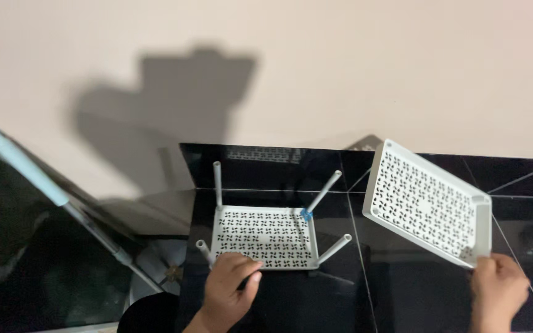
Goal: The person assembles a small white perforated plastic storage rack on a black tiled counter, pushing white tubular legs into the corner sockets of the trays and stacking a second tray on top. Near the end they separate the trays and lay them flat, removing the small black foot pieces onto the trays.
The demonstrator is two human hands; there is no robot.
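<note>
A white perforated shelf tray (263, 236) lies flat on the glossy black surface (402, 290), with grey poles standing up from its corners. One pole (323, 192) leans and has a small blue piece at its foot. My left hand (229, 293) rests on the tray's near edge, fingers curled over it. My right hand (498, 293) grips the lower corner of a second white perforated tray (427, 201), which is held tilted in the air to the right.
A beige wall (340, 68) rises behind the black surface. At the left a dark slanted panel with a pale blue-grey bar (26, 166) leans across the view. Black tiles with thin seams continue to the right.
</note>
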